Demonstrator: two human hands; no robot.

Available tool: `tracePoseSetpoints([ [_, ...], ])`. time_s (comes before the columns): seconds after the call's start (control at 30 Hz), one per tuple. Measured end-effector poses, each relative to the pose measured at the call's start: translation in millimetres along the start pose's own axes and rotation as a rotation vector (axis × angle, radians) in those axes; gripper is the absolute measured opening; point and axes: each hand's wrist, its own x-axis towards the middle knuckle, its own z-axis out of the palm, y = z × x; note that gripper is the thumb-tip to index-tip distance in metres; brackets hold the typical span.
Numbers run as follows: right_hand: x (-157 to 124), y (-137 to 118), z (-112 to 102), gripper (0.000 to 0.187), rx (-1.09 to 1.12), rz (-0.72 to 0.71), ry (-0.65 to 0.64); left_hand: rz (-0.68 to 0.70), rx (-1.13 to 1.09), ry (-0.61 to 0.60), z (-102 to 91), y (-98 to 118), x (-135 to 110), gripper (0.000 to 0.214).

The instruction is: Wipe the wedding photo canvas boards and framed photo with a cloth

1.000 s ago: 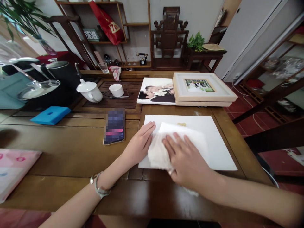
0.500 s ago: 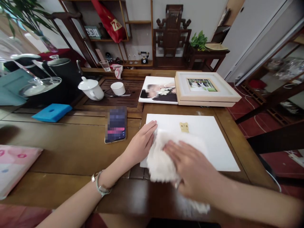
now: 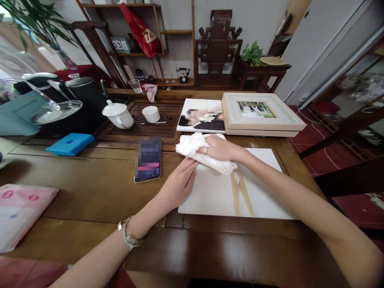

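Note:
A white board (image 3: 216,196) with a pale wooden stand piece (image 3: 241,192) on it lies flat on the wooden table (image 3: 90,192). My left hand (image 3: 178,185) rests flat on the board's left edge, fingers stretched out. My right hand (image 3: 220,147) presses a crumpled white cloth (image 3: 198,150) onto the board's far left corner, fingers curled over it. A ring shows on that hand.
A phone (image 3: 148,159) lies just left of the board. Behind it are a photo print (image 3: 202,116) and a framed picture (image 3: 261,112). A white teapot (image 3: 118,115), a cup (image 3: 151,114), a blue pad (image 3: 70,144) and a pink packet (image 3: 21,212) sit to the left.
My right hand has swept the cloth from the board's near edge up to its far left corner, uncovering the wooden stand piece. The left hand has stayed on the board's edge.

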Motion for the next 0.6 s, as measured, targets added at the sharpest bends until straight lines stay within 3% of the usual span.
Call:
tracePoseSetpoints([
  [0.13,-12.4,13.5,-0.4,0.030,-0.007,0.071,0.014,-0.014,0.005,-0.005,1.0,-1.8,-1.5,0.043],
  [0.37,-91.6,84.6,-9.9,0.027,0.152,0.416,0.307,-0.029,0.039,-0.018,3.9,-3.6,-4.1,0.042],
  [0.47,-120.4,97.0,-10.8,0.029,0.130,0.537,0.364,-0.026,0.040,-0.009,4.0,-3.5,-4.0,0.042],
  [0.53,-138.3,92.5,-7.0,0.030,0.131,0.457,0.331,-0.030,0.043,-0.014,3.6,-3.3,-3.9,0.042],
  [0.6,-157.8,80.3,-0.3,0.036,0.128,0.246,0.262,-0.038,0.054,-0.027,3.0,-2.9,-3.8,0.043],
])
